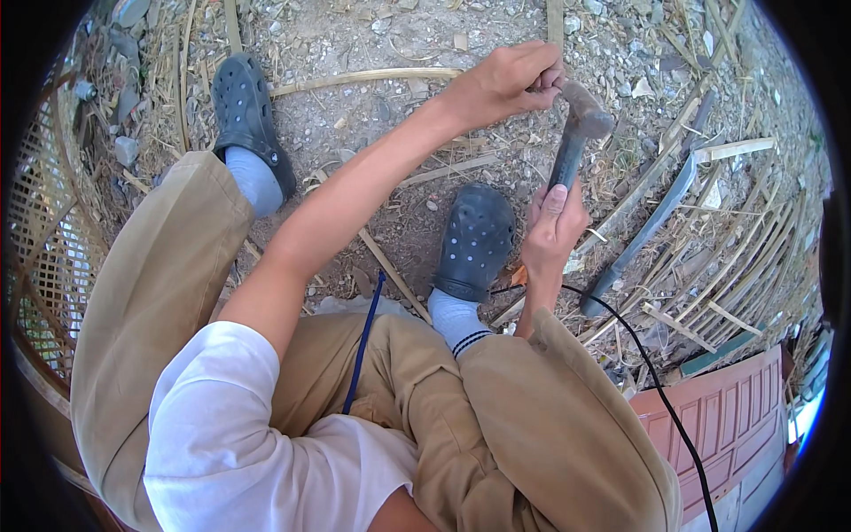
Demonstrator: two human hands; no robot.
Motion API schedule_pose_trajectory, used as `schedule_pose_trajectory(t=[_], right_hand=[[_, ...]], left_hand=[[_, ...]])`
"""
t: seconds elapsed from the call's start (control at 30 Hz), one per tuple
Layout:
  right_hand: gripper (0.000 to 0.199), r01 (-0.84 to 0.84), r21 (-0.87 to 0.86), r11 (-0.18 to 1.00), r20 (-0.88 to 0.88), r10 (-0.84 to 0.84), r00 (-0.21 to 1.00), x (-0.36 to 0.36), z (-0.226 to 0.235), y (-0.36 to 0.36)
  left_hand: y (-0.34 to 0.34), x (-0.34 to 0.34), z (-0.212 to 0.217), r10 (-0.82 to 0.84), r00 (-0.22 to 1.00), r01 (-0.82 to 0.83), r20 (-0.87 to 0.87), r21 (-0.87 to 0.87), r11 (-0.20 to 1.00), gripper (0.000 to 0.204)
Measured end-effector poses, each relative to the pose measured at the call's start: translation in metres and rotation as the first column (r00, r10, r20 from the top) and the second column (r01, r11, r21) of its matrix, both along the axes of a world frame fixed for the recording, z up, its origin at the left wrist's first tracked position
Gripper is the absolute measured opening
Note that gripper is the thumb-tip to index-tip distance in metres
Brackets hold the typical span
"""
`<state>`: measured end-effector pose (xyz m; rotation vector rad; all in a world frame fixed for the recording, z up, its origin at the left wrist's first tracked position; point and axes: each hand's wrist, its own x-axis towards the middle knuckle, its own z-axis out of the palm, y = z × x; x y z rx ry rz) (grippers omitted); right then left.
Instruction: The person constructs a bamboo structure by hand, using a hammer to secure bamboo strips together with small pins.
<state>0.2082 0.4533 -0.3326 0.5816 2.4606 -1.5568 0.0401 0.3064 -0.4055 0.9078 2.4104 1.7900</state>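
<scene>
My right hand point(554, 226) is wrapped round the dark handle of a hammer point(568, 158), which points away from me. The worn metal head of the hammer is right beside the fingertips of my left hand point(512, 82). Those fingers are pinched together, and whatever they hold is too small or too hidden to make out. Behind that hand, a narrow bamboo strip point(555, 22) runs up to the far edge of the view. Another curved bamboo strip point(368, 78) lies on the ground and reaches toward my left wrist.
At the right, a long tool with a blue-grey handle point(651, 217) lies on the ground near a pile of split bamboo strips point(740, 266). A woven lattice point(55, 235) stands at the left. A black cable point(651, 363) trails past my right knee toward a red panel point(718, 421).
</scene>
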Motion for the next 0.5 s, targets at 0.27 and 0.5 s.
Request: schedule_pose_trajectory(t=[0.27,0.5], right_hand=[[0.062,0.010,0.004,1.000,0.005,-0.010,1.000,0.004,-0.001,-0.006],[0.063,0.038,-0.058,0.998,-0.021,-0.039,0.999,0.005,-0.002,-0.006]], left_hand=[[-0.002,-0.003,0.002,-0.031,0.999,0.034,0.042,-0.056,0.998,0.035],[-0.001,0.001,0.000,0.003,1.000,-0.004,0.015,0.040,0.999,0.035]])
